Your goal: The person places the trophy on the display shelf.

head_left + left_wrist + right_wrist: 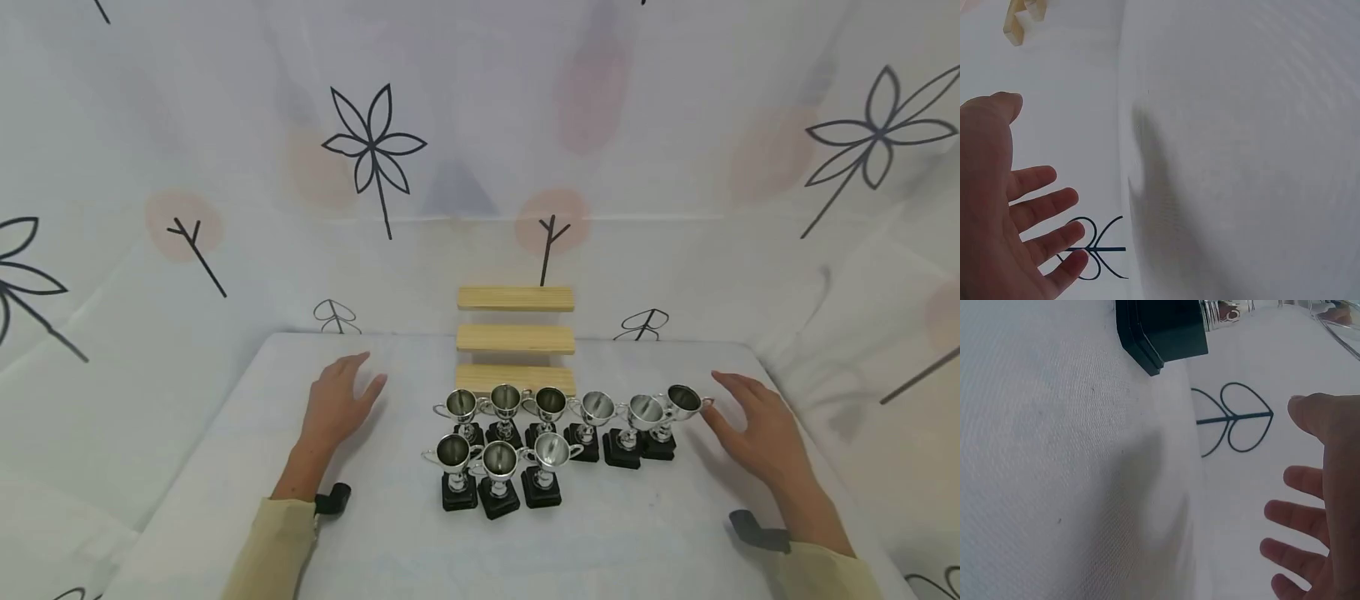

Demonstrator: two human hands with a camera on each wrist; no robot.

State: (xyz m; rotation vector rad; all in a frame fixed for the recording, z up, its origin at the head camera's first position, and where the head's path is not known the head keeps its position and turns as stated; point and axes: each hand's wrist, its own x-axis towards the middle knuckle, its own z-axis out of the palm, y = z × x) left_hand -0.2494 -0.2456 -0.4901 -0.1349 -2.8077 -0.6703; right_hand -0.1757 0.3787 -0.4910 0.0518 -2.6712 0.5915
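Observation:
Several small silver trophy cups with black bases stand upright on the white table, in a longer back row and a front row of three, whose middle trophy [498,479] sits closest to the table's front. My left hand [339,398] hovers left of them, fingers spread and holding nothing. On the other side, my right hand [761,429] is nearest the rightmost trophy [663,417], thumb close to its handle; whether they touch I cannot tell. In the right wrist view that hand [1316,506] shows spread fingers, near a trophy's black base [1163,331].
Behind the trophies, a stepped wooden rack [516,339] with three light slats stands at the back middle of the table [390,533]. A white patterned cloth [480,167] hangs behind and at both sides. Dark bands [333,500] sit at my wrists.

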